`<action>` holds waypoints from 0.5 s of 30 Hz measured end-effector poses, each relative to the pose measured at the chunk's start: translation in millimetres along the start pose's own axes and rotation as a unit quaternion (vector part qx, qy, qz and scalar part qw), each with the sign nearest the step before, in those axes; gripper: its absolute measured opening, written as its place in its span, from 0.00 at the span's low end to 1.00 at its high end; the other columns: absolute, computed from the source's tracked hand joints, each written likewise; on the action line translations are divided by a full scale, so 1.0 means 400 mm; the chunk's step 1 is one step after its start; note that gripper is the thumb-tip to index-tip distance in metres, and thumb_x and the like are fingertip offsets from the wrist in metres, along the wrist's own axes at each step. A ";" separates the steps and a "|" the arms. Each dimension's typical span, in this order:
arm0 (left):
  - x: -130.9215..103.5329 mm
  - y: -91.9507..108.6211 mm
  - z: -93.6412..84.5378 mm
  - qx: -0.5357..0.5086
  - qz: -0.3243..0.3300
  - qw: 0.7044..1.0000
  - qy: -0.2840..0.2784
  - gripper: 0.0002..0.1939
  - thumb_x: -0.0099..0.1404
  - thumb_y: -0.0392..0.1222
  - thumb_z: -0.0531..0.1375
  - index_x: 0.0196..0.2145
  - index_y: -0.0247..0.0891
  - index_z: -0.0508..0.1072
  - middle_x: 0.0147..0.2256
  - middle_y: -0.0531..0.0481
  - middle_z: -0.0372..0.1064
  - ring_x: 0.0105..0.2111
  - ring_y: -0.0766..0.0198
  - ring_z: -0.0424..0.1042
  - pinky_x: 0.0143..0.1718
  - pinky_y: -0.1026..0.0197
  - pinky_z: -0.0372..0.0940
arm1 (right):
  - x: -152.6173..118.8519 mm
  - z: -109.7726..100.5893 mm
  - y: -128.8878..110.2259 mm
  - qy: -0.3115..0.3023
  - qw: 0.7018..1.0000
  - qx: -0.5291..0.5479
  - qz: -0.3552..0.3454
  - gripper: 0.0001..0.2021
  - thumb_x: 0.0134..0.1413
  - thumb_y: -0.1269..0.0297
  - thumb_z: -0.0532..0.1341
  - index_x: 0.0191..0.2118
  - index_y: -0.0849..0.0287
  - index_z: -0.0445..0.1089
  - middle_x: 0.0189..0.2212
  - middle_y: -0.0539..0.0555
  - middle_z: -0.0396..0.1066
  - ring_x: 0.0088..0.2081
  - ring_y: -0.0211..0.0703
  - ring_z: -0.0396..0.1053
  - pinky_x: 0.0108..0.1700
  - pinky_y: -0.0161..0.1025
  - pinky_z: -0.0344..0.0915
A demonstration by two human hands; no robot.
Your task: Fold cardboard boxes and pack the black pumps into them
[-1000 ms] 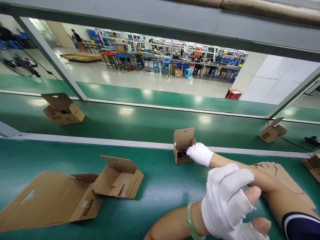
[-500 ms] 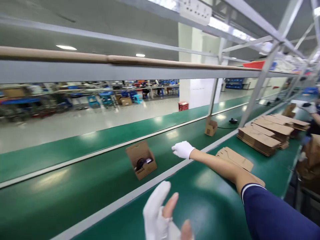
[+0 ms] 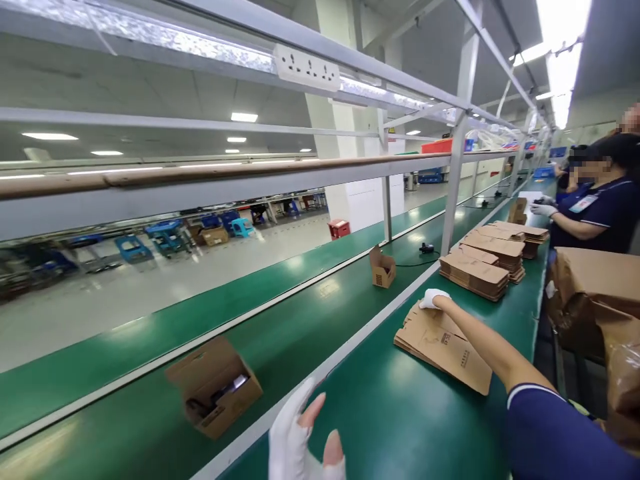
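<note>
At the far end of a small pile of flattened cardboard boxes (image 3: 440,340), my gloved right hand (image 3: 433,299) has its fingers curled over the edge of the top box; the fingertips are partly hidden. My left hand (image 3: 306,437), in a white glove with bare thumb and fingertip, is raised at the bottom middle. It is open, thumb and fingers apart, and holds nothing. Left of it, an open cardboard box (image 3: 220,393) with a dark device and cable inside sits on the green conveyor belt (image 3: 300,333).
Another open box (image 3: 383,268) and a black device (image 3: 426,247) with a cable lie farther along the belt. Stacks of flattened boxes (image 3: 475,273) stand beyond my right hand. A co-worker (image 3: 595,207) works at the far right. A metal frame post (image 3: 454,180) rises beside the belt.
My right hand has moved from above the belt back to the flattened boxes. The view has turned right, and the open box with the device appears nearer and farther left. My left hand stays open.
</note>
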State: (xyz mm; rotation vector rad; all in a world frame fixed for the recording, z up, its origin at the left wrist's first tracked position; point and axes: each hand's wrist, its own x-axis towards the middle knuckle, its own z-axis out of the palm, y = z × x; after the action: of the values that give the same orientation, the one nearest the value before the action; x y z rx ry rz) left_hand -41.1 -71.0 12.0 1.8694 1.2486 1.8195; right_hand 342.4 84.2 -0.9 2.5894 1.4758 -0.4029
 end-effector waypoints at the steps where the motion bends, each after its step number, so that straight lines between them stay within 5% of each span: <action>1: -0.005 0.011 0.005 -0.003 0.014 1.000 -0.012 0.11 0.68 0.41 0.55 0.47 0.39 0.70 0.52 0.42 0.64 0.52 0.51 0.65 0.51 0.47 0.66 | -0.009 -0.002 -0.003 0.018 1.000 -0.004 -0.012 0.14 0.64 0.57 0.61 0.45 0.65 0.70 0.42 0.58 0.69 0.41 0.45 0.69 0.44 0.43 0.67; 5: -0.015 0.009 0.037 0.027 0.059 0.994 -0.083 0.17 0.68 0.43 0.55 0.54 0.40 0.64 0.55 0.39 0.60 0.55 0.51 0.63 0.52 0.46 0.65 | -0.031 -0.037 -0.055 0.096 0.991 -0.036 -0.083 0.16 0.66 0.60 0.53 0.42 0.67 0.72 0.39 0.68 0.70 0.42 0.54 0.70 0.40 0.43 0.62; 11: -0.037 -0.086 0.111 0.092 -0.068 0.972 -0.207 0.42 0.65 0.53 0.58 0.66 0.30 0.43 0.63 0.27 0.44 0.63 0.39 0.47 0.58 0.33 0.55 | -0.160 -0.042 -0.209 0.240 0.936 -0.011 -0.259 0.24 0.65 0.56 0.51 0.62 0.61 0.55 0.40 0.65 0.71 0.38 0.58 0.71 0.38 0.44 0.63; 15: -0.044 -0.079 0.098 0.016 -0.065 0.974 -0.215 0.38 0.63 0.52 0.61 0.64 0.36 0.52 0.57 0.34 0.59 0.56 0.44 0.62 0.52 0.46 0.67 | -0.302 -0.022 -0.265 0.253 0.884 0.085 -0.384 0.26 0.63 0.64 0.50 0.65 0.65 0.50 0.40 0.62 0.72 0.39 0.52 0.72 0.42 0.41 0.65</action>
State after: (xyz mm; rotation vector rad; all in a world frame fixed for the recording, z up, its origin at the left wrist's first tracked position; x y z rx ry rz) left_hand -15.4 -49.5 -29.7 2.0045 1.2081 1.2433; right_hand 194.1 41.1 44.7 2.1904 2.7542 0.1140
